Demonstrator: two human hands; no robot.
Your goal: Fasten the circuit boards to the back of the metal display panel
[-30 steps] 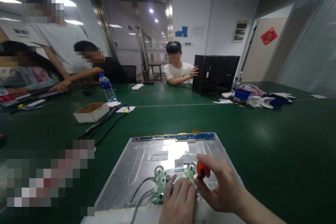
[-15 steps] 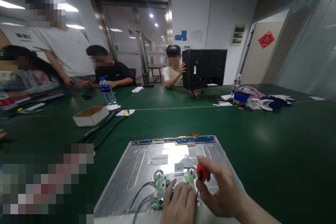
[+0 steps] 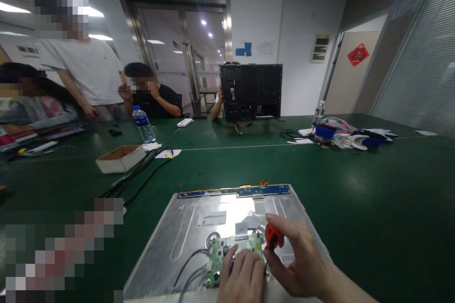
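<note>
A silver metal panel [image 3: 185, 236] lies flat on the green table [image 3: 355, 189] in front of me, with a blue strip board [image 3: 234, 192] along its far edge. A small green circuit board [image 3: 222, 248] with grey wires sits near its front. My right hand [image 3: 302, 258] is closed around an orange-handled screwdriver [image 3: 273, 236], held upright over the board's right corner. My left hand [image 3: 243, 277] rests with curled fingers on the green board, beside the screwdriver's shaft.
A person across the table holds a black computer case [image 3: 250, 86] upright. Other people sit and stand at the far left. A water bottle [image 3: 143, 124], an open cardboard box [image 3: 119, 158], black cables [image 3: 142, 170] and a pile of gloves and bags [image 3: 351, 135] lie on the table.
The person opposite has moved the black computer case leftward, so it covers them. My hands and the screwdriver have stayed over the green board.
</note>
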